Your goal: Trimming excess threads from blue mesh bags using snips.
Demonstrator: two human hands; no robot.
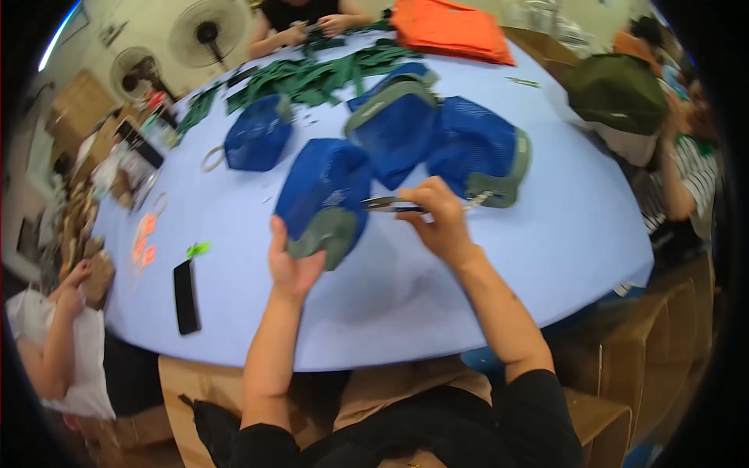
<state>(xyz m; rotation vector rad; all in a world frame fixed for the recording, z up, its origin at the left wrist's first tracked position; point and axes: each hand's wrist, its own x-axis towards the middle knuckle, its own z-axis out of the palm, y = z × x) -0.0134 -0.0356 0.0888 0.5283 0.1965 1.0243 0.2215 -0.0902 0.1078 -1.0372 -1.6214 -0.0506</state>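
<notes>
My left hand (296, 269) is closed round the near edge of a blue mesh cap (324, 179) with a grey-green brim. Its thumb lies along the side, and the fingers are partly hidden under the cloth. In my right hand (441, 214) is a pair of small metal snips (384, 204), their tips pointing left at the cap's right side. A pale cord or chain (477, 200) trails from that hand. Beyond lie more blue caps with grey-green trim: one at the middle (394, 129), one at the right (472, 144) and one at the far left (259, 134).
Green fabric strips (320, 78) spread across the far side, before a person (312, 19). An orange folded cloth (449, 31) lies at the back. A black phone (186, 296) is at left. Another person at right holds a dark green cap (616, 93). Cardboard boxes (640, 335) stand below.
</notes>
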